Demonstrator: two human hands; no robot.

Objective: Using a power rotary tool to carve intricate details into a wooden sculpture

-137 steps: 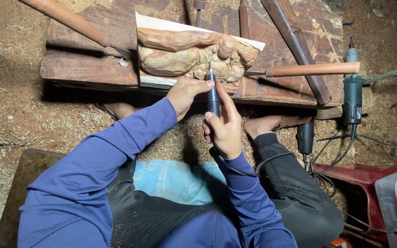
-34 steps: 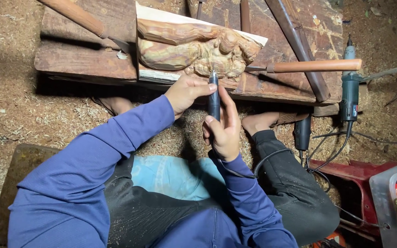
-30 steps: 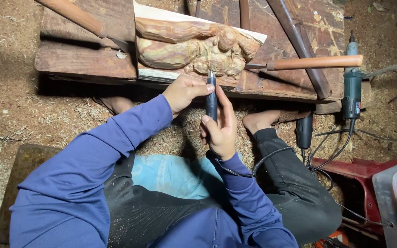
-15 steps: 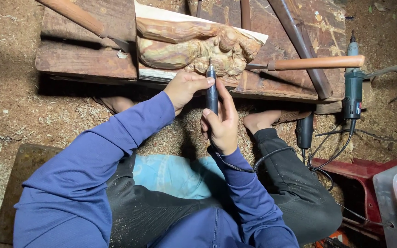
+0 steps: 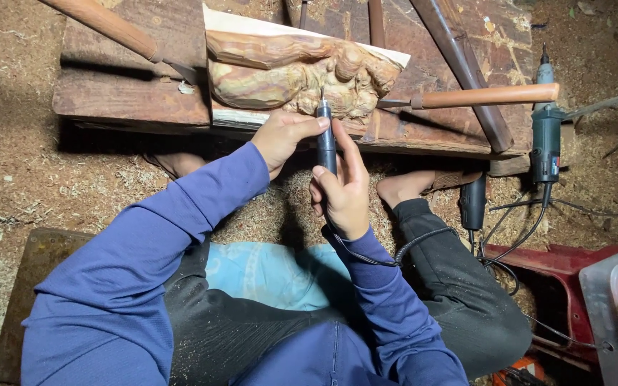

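A brown wooden carving (image 5: 291, 71) lies on a low wooden workbench (image 5: 134, 100). My right hand (image 5: 341, 189) grips a slim dark rotary tool (image 5: 325, 139), its thin bit touching the carving's near edge. My left hand (image 5: 286, 136) rests beside the tool, fingertips steadying its upper shaft against the bench edge. A black cord runs from the tool down past my right wrist. Both arms wear blue sleeves.
A wooden-handled tool (image 5: 484, 96) lies right of the carving, another handle (image 5: 105, 25) at upper left. A green power grinder (image 5: 545, 136) sits at the bench's right end, a second dark tool (image 5: 473, 204) below it. Sawdust covers the ground. A red case (image 5: 559, 279) stands at right.
The carving and bench have shifted slightly in view as my head moved. Both hands stay on the rotary tool at the carving's near edge, with only small movements.
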